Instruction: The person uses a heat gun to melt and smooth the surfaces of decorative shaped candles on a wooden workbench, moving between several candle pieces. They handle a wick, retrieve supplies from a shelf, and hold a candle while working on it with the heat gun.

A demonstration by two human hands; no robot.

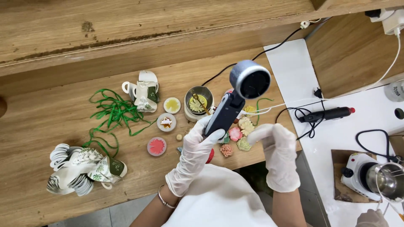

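Observation:
My left hand (196,148), in a white glove, grips a dark heat gun (235,98) by its handle, with the round grey nozzle end tilted up toward the camera. My right hand (275,151), also gloved, is curled beside small flower-shaped wax pieces (240,133) in pink, cream and peach; I cannot tell whether it pinches one. Just behind the heat gun stands a small metal cup (198,102) holding a yellow flower shape and a gold stick.
Round wax discs (157,146) lie left of my hands. Green ribbon (112,113) and folded white-and-green paper bags (82,168) lie further left. A white side table holds a glue gun (328,113), cables and a small hot plate with a metal pot (389,178). Another person's gloved hand (372,218) shows at the lower right.

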